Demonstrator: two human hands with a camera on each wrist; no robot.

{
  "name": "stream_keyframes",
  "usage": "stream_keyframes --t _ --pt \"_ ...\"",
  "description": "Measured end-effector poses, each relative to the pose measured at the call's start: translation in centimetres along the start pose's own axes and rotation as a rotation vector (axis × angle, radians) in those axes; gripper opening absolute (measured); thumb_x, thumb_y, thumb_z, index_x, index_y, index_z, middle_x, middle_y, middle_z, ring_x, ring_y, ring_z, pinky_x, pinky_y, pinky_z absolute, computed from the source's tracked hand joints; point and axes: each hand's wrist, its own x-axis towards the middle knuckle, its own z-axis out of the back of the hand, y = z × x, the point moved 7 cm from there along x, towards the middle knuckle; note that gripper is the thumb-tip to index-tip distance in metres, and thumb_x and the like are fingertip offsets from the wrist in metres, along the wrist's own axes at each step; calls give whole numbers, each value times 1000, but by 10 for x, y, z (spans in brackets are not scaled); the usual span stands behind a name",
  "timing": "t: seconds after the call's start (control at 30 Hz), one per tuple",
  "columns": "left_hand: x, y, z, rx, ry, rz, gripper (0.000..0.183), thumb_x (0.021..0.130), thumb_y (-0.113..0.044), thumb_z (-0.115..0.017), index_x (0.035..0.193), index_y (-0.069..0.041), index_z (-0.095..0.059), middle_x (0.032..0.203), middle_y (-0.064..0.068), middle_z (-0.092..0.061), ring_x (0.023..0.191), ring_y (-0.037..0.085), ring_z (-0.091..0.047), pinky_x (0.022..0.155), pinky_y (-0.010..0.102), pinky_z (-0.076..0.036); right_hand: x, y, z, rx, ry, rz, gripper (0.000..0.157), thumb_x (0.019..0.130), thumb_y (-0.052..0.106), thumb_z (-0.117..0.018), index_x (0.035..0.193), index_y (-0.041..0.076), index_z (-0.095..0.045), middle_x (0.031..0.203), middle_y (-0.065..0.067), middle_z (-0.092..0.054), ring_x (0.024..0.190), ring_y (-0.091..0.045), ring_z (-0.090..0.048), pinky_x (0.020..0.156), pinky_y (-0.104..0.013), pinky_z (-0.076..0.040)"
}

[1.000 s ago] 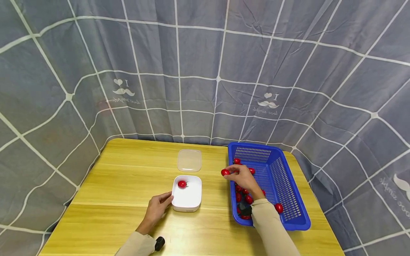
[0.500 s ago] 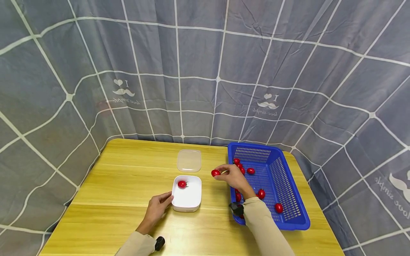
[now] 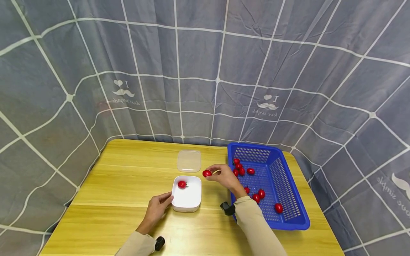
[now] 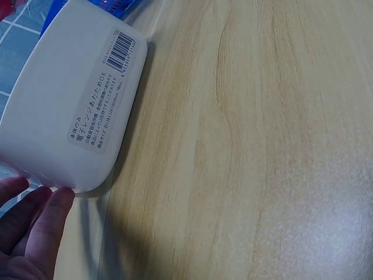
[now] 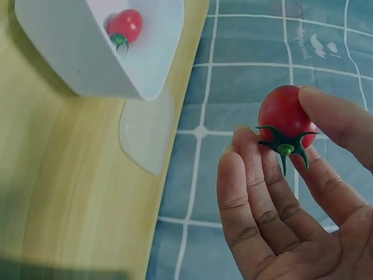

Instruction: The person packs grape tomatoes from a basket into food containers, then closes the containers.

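Note:
A cherry tomato (image 3: 206,173) with a green stem is pinched between the thumb and fingers of my right hand (image 3: 224,176), just right of the white square container (image 3: 192,199). In the right wrist view this tomato (image 5: 284,114) shows its leafy cap. Another cherry tomato (image 3: 182,184) lies inside the container, near its back left. My left hand (image 3: 157,208) rests its fingertips against the container's left wall. From the left wrist, the labelled wall of the container (image 4: 64,87) appears with fingertips (image 4: 55,204) touching its corner.
A blue perforated basket (image 3: 288,199) stands at the right with several cherry tomatoes (image 3: 251,171) inside; my right forearm crosses its left rim. Behind the container lies a translucent lid (image 3: 189,160). A grey gridded curtain (image 3: 198,92) borders the wooden table (image 3: 128,181).
My right hand has carried its tomato leftward from the basket's left rim, nearer to the white container. The left hand, container and lid stay where they were.

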Motion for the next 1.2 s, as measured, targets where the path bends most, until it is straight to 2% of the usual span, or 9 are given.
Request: stream_keyframes --t 0.3,0.6,0.9,1.2 --pt "3 1 0 10 -5 -9 34 95 -11 -62 121 10 -61 121 25 -62 110 26 -60 87 28 -55 5 3 -16 8 31 22 27 79 4 -77 104 -2 -71 93 -10 -67 69 -12 -59 61 -25 -51" --pt "1 0 1 -5 -5 -5 35 95 -11 -62 122 12 -61 121 25 -62 109 26 -61 87 28 -56 10 4 -30 19 -2 21 27 77 3 -78 102 -3 -71 91 -11 -66 69 -13 -58 62 -22 -51" --pt "4 3 0 8 -7 -13 34 95 -11 -62 121 11 -62 120 25 -63 109 26 -60 87 28 -55 17 -5 -42 21 -26 -17 26 76 2 -79 101 -3 -71 88 -9 -66 69 -14 -57 62 -21 -51" --pt "3 5 -1 1 -1 1 34 95 -10 -62 121 10 -62 119 24 -63 105 23 -62 82 21 -55 20 -21 -56 -22 -53 -32 24 73 -2 -79 96 -4 -70 85 -10 -67 67 -13 -58 59 -21 -52"
